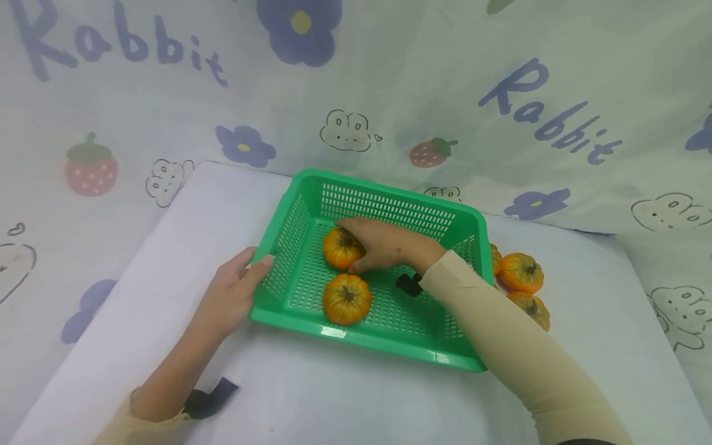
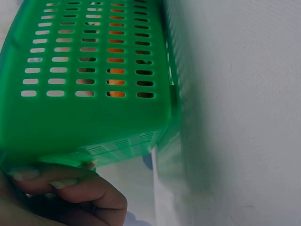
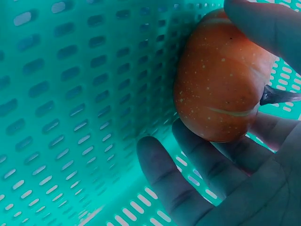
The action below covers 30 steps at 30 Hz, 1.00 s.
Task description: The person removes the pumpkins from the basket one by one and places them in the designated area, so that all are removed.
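Observation:
My left hand point(image 1: 229, 298) grips the left rim of a green plastic basket point(image 1: 367, 343), thumb over the edge. In the left wrist view its fingers point(image 2: 87, 188) curl beside the basket's slotted wall point(image 2: 84, 117). My right hand point(image 1: 386, 242) reaches inside and holds a small orange pumpkin point(image 1: 338, 248) near the back left. The right wrist view has that pumpkin point(image 3: 218, 80) between thumb and fingers, its dark stem toward the palm; one finger point(image 3: 162, 162) stands apart from it. A second small pumpkin point(image 1: 347, 300) sits in front of it on the basket floor.
Several more small pumpkins point(image 1: 521, 272) lie on the white table point(image 1: 356, 402) just right of the basket. A printed curtain point(image 1: 389, 74) with rabbits, flowers and strawberries hangs behind the table. Black straps show at both wrists.

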### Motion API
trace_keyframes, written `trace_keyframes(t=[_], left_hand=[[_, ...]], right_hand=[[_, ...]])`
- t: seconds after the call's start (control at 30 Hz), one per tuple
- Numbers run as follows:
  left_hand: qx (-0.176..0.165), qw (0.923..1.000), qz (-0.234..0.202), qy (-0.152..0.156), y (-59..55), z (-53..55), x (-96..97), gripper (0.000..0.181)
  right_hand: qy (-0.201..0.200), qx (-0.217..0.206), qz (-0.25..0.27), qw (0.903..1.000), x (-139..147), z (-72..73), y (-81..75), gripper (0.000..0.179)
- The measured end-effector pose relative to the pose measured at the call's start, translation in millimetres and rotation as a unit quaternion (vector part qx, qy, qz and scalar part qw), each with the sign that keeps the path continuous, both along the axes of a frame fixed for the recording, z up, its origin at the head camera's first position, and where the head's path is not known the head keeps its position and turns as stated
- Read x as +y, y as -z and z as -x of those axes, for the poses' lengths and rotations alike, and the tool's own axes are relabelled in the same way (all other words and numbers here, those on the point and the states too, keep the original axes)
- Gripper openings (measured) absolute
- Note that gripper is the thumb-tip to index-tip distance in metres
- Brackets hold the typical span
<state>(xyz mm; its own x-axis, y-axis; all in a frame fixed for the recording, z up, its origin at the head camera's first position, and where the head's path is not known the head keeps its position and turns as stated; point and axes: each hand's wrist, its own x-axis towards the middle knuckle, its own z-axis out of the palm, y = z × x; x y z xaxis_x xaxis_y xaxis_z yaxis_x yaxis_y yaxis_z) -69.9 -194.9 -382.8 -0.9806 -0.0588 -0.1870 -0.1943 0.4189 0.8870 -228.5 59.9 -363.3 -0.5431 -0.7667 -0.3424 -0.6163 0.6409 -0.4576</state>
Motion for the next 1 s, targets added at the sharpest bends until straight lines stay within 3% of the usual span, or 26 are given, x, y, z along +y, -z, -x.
trace_keyframes(t=[0.5,0.67,0.77,0.87,1.0], left_hand=[[0.001,1.0,0.008,0.002,3.8,-0.5,-0.7,0.064],[0.015,0.9981,0.059,0.0,-1.6,-1.4,-1.6,0.065],[0.062,0.9912,0.117,-0.006,-4.8,-4.6,-0.3,0.06],[0.115,0.9793,0.166,-0.011,-5.9,-7.2,2.9,0.053],[0.151,0.9654,0.212,-0.01,-7.9,-7.3,5.0,0.05]], right_hand=[[0.02,-0.003,0.004,0.9998,-1,-1.6,-1.4,0.083],[0.02,-0.003,0.005,0.9998,1,-0.3,-0.2,0.081],[0.016,-0.001,0.004,0.9999,0,0.6,-0.3,0.08],[0.015,-0.001,0.003,0.9999,1,1.2,-0.6,0.08],[0.013,-0.003,0.006,0.9999,1,1.4,-0.8,0.081]])
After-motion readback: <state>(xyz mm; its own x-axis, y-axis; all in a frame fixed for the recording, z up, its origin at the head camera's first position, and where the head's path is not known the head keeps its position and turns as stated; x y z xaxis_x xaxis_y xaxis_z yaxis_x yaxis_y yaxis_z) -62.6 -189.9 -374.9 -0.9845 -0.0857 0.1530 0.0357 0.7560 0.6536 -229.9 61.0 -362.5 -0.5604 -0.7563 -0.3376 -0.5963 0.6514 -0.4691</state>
